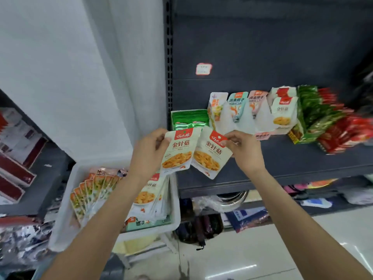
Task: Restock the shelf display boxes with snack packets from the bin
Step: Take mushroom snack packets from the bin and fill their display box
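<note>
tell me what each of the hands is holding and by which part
Left hand grips one white enoki mushroom snack packet by its top left edge; right hand pinches a second identical packet by its top right corner.

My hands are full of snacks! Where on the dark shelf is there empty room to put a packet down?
Bare shelf lies in front of the display boxes, right of the right hand. The back row is crowded, from green box to red packets.

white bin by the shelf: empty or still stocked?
Still stocked. The white bin holds a fanned row of orange-green packets and a stack of white mushroom packets.
</note>
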The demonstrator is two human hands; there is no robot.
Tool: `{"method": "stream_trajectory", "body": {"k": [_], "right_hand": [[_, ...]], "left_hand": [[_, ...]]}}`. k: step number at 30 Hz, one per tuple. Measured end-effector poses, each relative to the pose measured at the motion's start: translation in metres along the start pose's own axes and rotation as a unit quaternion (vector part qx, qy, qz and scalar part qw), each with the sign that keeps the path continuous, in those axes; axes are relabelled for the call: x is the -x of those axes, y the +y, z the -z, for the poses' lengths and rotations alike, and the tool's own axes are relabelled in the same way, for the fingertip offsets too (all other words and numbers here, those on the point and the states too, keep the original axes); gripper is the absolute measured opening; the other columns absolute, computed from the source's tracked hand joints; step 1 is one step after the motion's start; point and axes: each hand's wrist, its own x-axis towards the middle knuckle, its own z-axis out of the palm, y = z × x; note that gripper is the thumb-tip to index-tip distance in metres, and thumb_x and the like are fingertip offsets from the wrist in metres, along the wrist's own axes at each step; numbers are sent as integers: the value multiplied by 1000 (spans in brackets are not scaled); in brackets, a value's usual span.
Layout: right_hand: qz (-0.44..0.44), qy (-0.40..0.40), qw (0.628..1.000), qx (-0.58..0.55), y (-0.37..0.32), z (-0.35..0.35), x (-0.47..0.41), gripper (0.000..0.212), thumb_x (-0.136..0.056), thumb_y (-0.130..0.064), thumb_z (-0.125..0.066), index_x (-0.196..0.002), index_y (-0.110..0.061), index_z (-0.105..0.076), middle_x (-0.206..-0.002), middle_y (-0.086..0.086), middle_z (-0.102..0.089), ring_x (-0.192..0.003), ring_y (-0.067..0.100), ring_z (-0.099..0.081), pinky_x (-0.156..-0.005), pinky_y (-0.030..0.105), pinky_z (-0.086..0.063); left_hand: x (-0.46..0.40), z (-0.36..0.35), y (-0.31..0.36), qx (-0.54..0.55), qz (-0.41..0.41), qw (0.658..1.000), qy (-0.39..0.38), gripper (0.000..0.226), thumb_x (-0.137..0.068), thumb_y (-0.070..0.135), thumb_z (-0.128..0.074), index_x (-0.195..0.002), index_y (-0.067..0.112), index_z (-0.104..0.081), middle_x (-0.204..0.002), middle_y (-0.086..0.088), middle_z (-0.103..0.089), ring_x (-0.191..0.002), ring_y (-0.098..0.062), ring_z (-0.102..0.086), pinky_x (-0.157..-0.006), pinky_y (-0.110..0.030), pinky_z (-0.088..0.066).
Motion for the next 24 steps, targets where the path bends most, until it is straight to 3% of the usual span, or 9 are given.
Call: {"method": "stream_trajectory", "body": {"k": [5, 8, 10, 13, 15, 17, 20, 24], "right_hand": [[53, 24, 997, 42, 48, 98, -19, 9, -90, -10, -60, -94, -11, -68, -90, -1, -67, -86, 13, -60, -69, 30, -47], [72, 31, 993, 92, 75, 145, -37, 13, -91, -13, -60, -99, -11, -69, -91, -4, -65, -87, 8, -57, -67, 27, -43], [80, 50, 991, 100, 92, 171, -52, 12, -90, -14, -60, -98, -14, -70, -97, -2, -69, -90, 12, -61, -69, 30, -47], [89, 73, 990, 84, 111, 199, -76, 13, -90, -8, -59, -97, -11, -70, -99, 1, -71, -92, 16, -63, -74, 32, -52], [89, 83, 990, 75, 117, 214, -94, 15, -90, -5, -57, -99, -8, -70, -100, 1, -69, -90, 10, -60, -73, 25, -48], [99, 87, 989, 69, 123, 224, -115, 15, -90, -4, -58, -99, -7, -70, -99, 1, -69, -88, 7, -58, -71, 15, -44], [124, 86, 986, 71, 131, 232, -150, 14, -89, -3, -60, -97, -7, -70, -96, 0, -69, -87, 6, -58, -69, 0, -38], [148, 90, 980, 98, 138, 239, -195, 14, -89, -3, -60, -98, -5, -71, -99, 3, -70, -88, 8, -59, -70, -4, -36]], "left_hand": [[-13, -90, 59, -28, -27, 999, 17, 14, -95, 23, -52, -91, 12, -61, -86, -5, -69, -81, -23, -66, -71, -38, -53], [-15, -137, 92, 0, -28, 999, 23, 10, -95, 20, -53, -88, 19, -60, -88, -4, -70, -81, -24, -66, -70, -43, -55], [-19, -161, 108, 3, -29, 999, 22, 9, -95, 22, -53, -90, 26, -59, -88, -2, -69, -78, -23, -67, -68, -45, -56], [-34, -185, 126, 32, -8, 999, 35, 11, -95, 26, -53, -93, 20, -63, -89, 4, -68, -81, -17, -66, -69, -45, -57], [-48, -197, 137, 37, 2, 998, 49, 13, -95, 23, -53, -96, 16, -64, -88, 9, -64, -81, -9, -63, -72, -37, -57], [-64, -206, 147, 13, -8, 998, 60, 12, -95, 21, -53, -95, 15, -63, -85, 9, -62, -78, -6, -59, -73, -20, -52], [-91, -219, 156, 34, -12, 997, 65, 11, -95, 21, -54, -94, 15, -63, -82, 2, -64, -82, -20, -64, -71, -35, -57], [-125, -236, 166, 62, -3, 996, 61, 9, -95, 19, -53, -90, 19, -60, -82, 1, -65, -82, -21, -67, -66, -43, -59]]}}
